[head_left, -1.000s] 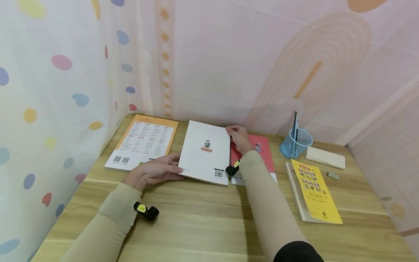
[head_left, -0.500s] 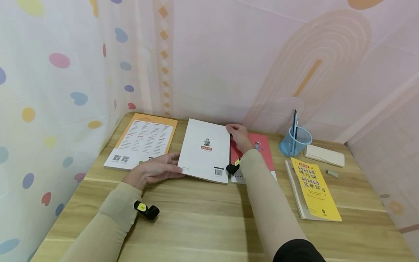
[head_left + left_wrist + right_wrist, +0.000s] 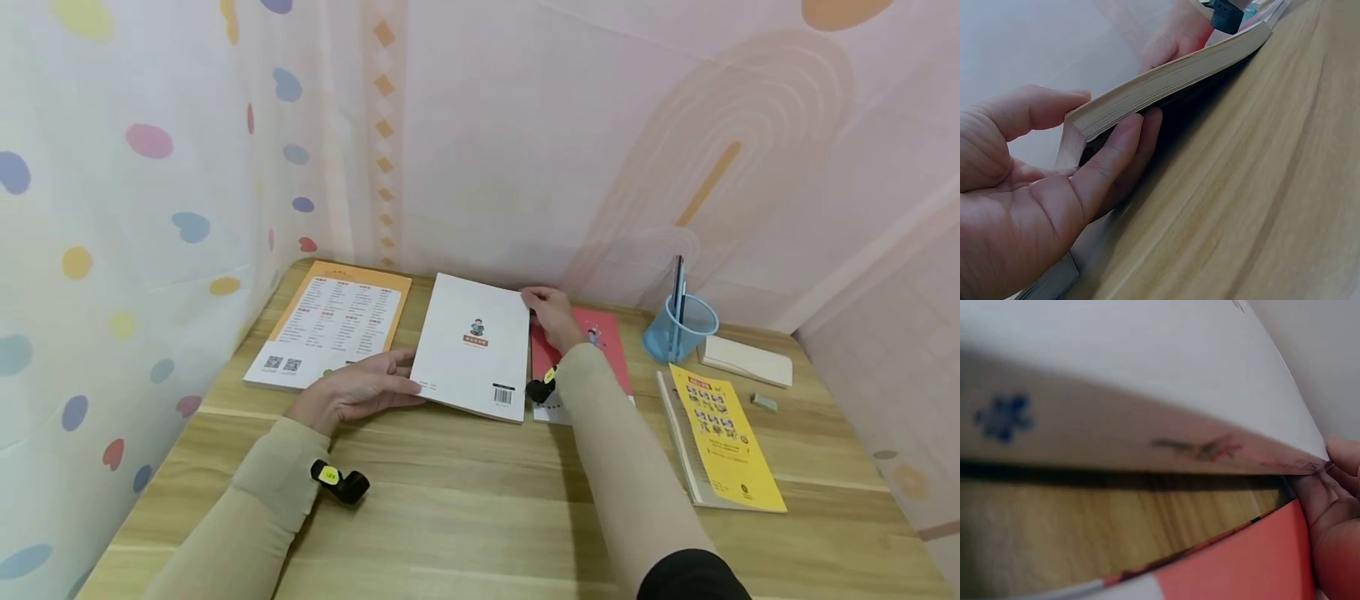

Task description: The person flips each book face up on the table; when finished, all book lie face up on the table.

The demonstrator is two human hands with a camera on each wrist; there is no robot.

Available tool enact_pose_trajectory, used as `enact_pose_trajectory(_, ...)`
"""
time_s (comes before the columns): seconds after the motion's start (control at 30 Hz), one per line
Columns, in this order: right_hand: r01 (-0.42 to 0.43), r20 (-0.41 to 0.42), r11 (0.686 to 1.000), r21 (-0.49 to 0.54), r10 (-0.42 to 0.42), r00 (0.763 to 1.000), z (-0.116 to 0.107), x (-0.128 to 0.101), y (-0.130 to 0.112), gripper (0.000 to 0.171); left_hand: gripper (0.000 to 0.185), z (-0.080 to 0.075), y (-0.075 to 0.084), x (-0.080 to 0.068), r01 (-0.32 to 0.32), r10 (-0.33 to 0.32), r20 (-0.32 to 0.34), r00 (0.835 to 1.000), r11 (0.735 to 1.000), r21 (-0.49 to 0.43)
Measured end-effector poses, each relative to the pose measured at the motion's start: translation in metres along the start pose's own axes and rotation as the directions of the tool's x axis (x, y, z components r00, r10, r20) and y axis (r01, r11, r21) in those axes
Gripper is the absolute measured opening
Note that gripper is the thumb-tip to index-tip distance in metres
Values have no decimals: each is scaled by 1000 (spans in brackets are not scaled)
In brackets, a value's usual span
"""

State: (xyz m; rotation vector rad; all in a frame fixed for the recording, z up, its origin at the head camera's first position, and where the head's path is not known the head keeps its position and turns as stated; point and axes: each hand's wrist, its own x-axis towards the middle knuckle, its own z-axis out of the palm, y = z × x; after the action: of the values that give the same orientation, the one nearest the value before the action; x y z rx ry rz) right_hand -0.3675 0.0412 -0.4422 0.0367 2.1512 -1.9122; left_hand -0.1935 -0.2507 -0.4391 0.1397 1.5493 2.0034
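Observation:
A white book with a small printed figure and a barcode lies between both hands in the head view. At its lower left corner, the left hand grips it. The left wrist view has the thumb on top of the book and fingers beneath, its near edge raised off the wood. The right hand pinches the upper right corner; in the right wrist view its fingertips meet at the book's corner. Bare wood shows under the printed spine. Beside it lies a red book, partly hidden by the right arm.
An orange and white book lies left of the left hand. On the right are a yellow-covered book, a blue pen cup with pens, a white flat box-like item and a small eraser-like block. Curtains border the table.
The head view has shifted slightly. Both hands keep the same hold on the white book, which shows no clear movement on the table.

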Motion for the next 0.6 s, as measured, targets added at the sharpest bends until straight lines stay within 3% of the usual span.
enact_pose_trajectory(0.6,19,59,1000,14,-20,998,1,-3,-9,35,78,-3,1,-2,-34,34,22,999,999,2)
